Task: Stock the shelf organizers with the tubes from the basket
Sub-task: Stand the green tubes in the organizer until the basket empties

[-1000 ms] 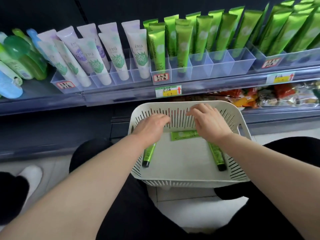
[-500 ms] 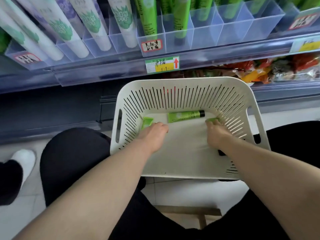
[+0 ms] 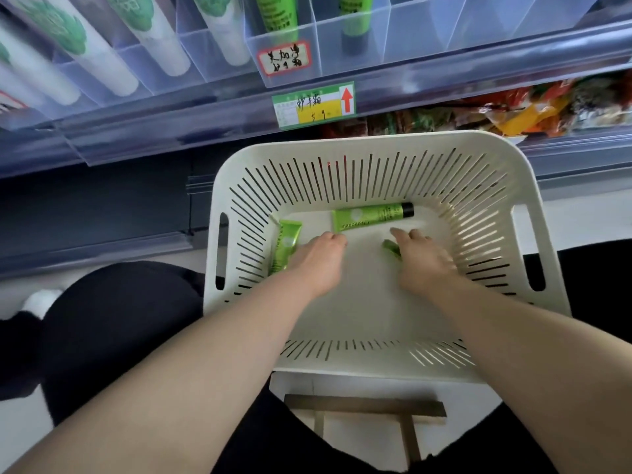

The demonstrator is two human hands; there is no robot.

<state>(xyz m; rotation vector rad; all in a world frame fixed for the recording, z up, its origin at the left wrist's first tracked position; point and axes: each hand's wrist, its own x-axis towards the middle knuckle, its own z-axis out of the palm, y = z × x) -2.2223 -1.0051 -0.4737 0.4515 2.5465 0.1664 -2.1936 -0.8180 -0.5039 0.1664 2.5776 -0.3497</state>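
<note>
Basket [image 3: 376,138] holds tube [image 3: 391,247] mostly hidden under right hand [image 3: 424,265].

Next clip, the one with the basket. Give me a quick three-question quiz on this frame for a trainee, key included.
1. How many green tubes can be seen in the white basket?
2. True or false: the tube by the far wall has its black cap pointing to the person's left.
3. Where are the left hand and the right hand? A: inside the basket. B: on the shelf organizers. C: on the basket's handle slots.
Key: 1. Three, one of them mostly hidden by the right hand. 2. False, the cap points to the right. 3. A.
</note>
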